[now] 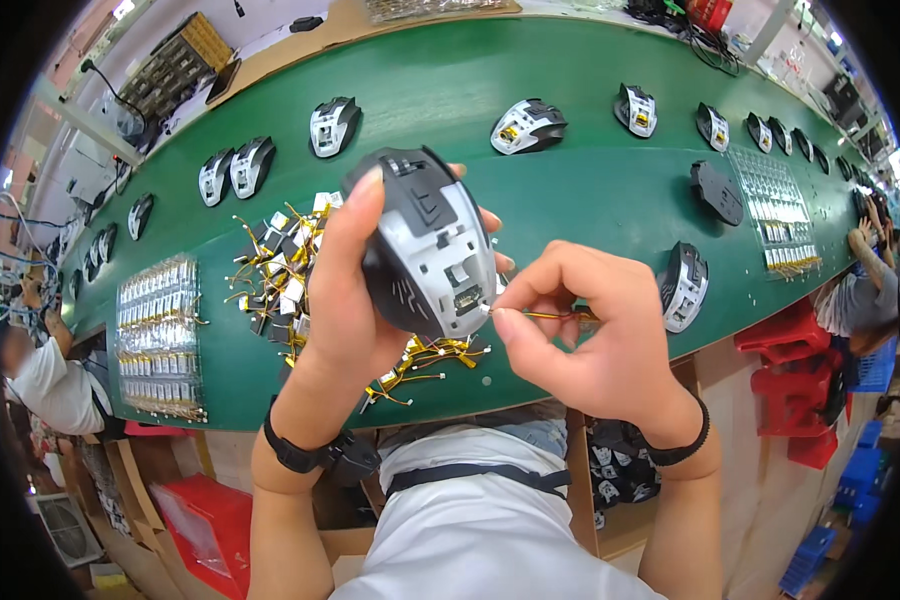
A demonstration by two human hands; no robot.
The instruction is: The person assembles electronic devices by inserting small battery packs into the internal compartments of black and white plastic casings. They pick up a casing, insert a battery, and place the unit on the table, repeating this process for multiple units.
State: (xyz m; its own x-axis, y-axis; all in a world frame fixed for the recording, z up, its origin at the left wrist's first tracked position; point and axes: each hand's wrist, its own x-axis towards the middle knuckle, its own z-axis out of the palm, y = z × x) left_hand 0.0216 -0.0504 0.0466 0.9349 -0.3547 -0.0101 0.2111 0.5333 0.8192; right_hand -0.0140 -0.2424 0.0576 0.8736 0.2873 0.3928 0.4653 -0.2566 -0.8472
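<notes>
My left hand (342, 300) grips a black and white computer mouse (432, 235) above the green table, with the open compartment on its pale side facing up. Between the thumb and forefinger of my right hand (605, 325) is a thin battery cable (542, 315), its small white plug held at the lower edge of the mouse beside the compartment. Whether the plug touches the socket I cannot tell. My right palm hides whatever hangs at the cable's other end. Under and left of the mouse lies a heap of small batteries (288, 290) with yellowish wires.
Clear plastic trays of batteries stand at left (158, 345) and right (778, 225). One mouse (685, 288) and a black cover (716, 192) lie right of my hands. More mice (335, 127) line the table's far side. Co-workers sit at both ends; red stools (795, 400) stand at right.
</notes>
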